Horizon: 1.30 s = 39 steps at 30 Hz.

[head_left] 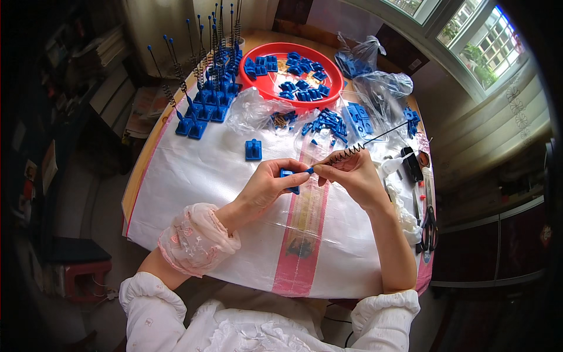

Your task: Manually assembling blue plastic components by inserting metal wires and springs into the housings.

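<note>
My left hand [264,185] is closed on a blue plastic base [295,190], its thumb and fingers partly covering it. In my right hand [355,179], thumb and fingertips pinch a black coiled spring rod [352,151] whose straight end points up to the right. A small blue fitting [311,170] sits where both sets of fingertips meet; whether it is joined to the base I cannot tell. Beyond my left hand, a single blue base [253,150] rests on the white table cover [217,188].
Finished-looking blue bases with upright spring rods [205,100] crowd the far left. A red tray [252,88] holds more blue pieces. Small blue parts [328,124] lie loose near plastic bags [381,88]. Scissors [430,226] and a white nozzle bottle [392,165] lie along the right edge.
</note>
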### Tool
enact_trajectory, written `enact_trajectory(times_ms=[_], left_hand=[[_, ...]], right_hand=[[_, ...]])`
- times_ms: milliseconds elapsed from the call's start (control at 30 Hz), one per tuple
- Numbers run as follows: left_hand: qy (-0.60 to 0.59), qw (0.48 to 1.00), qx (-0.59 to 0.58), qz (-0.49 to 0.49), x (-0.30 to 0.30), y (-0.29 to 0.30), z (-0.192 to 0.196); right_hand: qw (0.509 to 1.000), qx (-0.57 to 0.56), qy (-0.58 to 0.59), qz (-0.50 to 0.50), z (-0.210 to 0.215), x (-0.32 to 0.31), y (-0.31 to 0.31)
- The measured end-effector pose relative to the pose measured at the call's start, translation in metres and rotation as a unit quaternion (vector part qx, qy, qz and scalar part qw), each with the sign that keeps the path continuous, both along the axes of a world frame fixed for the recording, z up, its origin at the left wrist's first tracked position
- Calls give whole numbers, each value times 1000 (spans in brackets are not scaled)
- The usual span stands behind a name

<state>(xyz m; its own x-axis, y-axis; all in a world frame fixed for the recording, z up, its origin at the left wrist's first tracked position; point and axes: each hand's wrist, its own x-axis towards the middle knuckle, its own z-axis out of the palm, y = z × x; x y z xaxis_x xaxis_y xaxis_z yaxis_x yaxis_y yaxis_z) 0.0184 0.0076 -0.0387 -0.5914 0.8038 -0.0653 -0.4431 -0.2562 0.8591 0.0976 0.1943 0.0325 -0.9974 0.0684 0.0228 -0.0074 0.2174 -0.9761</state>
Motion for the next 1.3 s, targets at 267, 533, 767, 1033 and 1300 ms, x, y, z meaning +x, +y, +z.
enact_trajectory(times_ms=[267,533,767,1033,1300], left_hand=[[10,1000,-11,6,1,-1,3],[18,1000,-20,7,0,0,1],[29,1000,-3,6,-2,0,-1],[42,999,-21,14,-1,-1,1],[74,996,-36,23,-1,-2,1]], right_hand=[[1000,10,-9,-4,1,0,-1],[1000,-2,-8,-1,2,1,-1],[1000,-1,-3,2,5,1,0],[1000,-8,-2,2,3,2,0],[1000,-2,-8,1,3,1,-2]])
